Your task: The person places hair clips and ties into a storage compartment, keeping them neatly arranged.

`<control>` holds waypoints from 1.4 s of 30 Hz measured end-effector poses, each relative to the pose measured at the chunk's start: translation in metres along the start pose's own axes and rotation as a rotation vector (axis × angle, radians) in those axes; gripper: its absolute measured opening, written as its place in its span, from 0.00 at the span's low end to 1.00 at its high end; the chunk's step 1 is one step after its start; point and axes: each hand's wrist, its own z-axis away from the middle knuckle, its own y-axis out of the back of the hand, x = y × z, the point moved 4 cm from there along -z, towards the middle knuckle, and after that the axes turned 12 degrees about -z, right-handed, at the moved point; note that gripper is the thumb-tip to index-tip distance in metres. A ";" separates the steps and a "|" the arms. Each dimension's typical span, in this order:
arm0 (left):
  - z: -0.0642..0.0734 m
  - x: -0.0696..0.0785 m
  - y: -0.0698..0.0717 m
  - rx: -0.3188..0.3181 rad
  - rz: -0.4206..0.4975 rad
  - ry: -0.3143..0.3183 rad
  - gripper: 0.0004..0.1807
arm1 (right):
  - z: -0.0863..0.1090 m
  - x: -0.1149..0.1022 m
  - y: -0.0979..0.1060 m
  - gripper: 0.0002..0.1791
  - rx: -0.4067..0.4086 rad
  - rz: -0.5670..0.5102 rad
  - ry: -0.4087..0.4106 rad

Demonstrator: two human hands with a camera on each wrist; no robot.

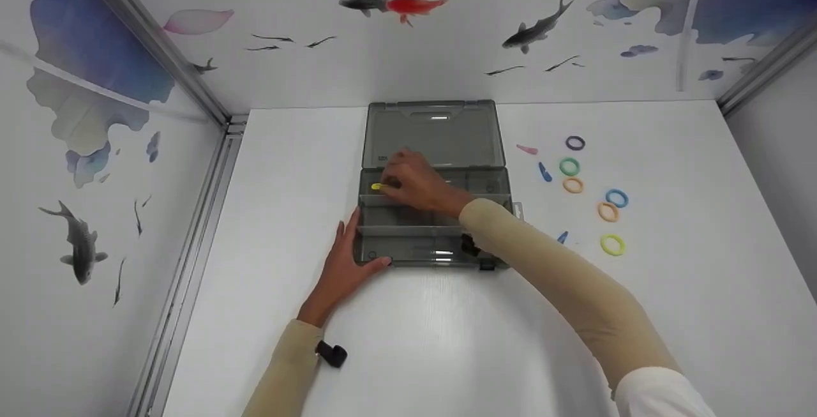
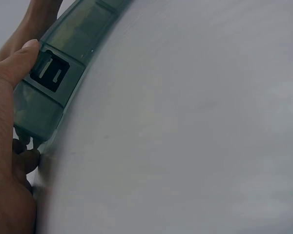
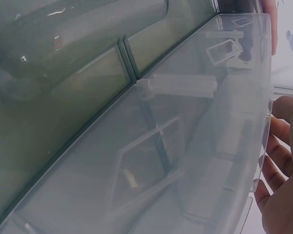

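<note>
A dark, see-through storage box (image 1: 408,248) lies with its lid folded back and its inside split by dividers. At its front left corner my left hand (image 1: 340,271) grips it, the thumb along the front and the fingers along the left side. In the left wrist view the thumb lies beside a black latch (image 2: 50,70) on the box's front wall. Over the back left compartment my right hand (image 1: 413,181) pinches a small yellow hair clip (image 1: 376,186) at its fingertips. Clear box walls (image 3: 185,146) fill much of the right wrist view.
Right of the box lie a pink hair clip (image 1: 527,149), a blue hair clip (image 1: 544,172) and another blue clip (image 1: 562,237) partly behind the sleeve. Several coloured rings, among them a green ring (image 1: 569,166) and a yellow ring (image 1: 612,244), lie farther right. Printed walls enclose the table.
</note>
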 end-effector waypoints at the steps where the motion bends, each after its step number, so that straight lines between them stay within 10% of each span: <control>1: 0.000 0.000 0.000 -0.001 0.000 -0.002 0.66 | 0.000 0.001 0.000 0.10 -0.001 0.003 -0.007; 26: -0.002 0.000 -0.001 -0.008 0.009 -0.018 0.65 | 0.025 -0.001 0.032 0.09 0.105 -0.106 0.052; 42: 0.000 -0.002 -0.002 -0.002 0.011 -0.004 0.65 | 0.089 0.018 0.063 0.10 0.208 -0.303 -0.124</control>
